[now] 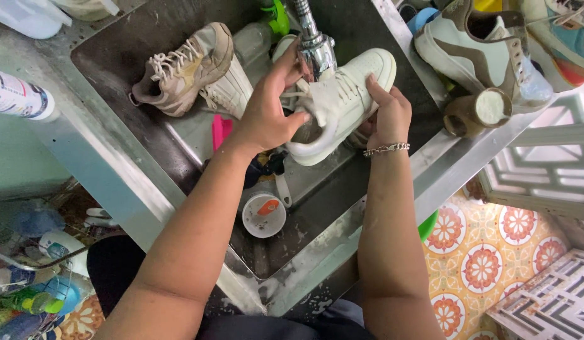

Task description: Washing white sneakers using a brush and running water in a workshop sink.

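We held a white leather low-top sneaker (339, 101) over the stainless steel sink (197, 135), directly beneath the chrome faucet spout (315, 44). Our left hand (271, 110) was closed around the shoe's collar and tongue, thumb pressed across the opening and fingers curled up beside the spout. Our right hand (386, 116), with a silver chain bracelet (386, 149) at the wrist, gripped the shoe's outer side, fingertips pressing against the laces and palm wrapped round the sole edge. The sneaker lay tilted, toe pointing away from us and heel nearest our body.

In the basin, to the left of the held shoe, a dirty beige lace-up sneaker (182, 69) lay on its side, just beside another pale shoe with a ribbed sole (232, 88). A pink plastic piece (221, 129) lay near our left wrist, and a round white tub with an orange mark on its lid (263, 214) sat lower in the sink, between our forearms. On the bench to the right stood a white and brown sneaker (478, 53), touching a multicoloured sneaker (566, 38) at the picture's edge. A brown cylinder with a pale top (478, 113) lay just below them. A white spray can (18, 97) rested on the left rim.
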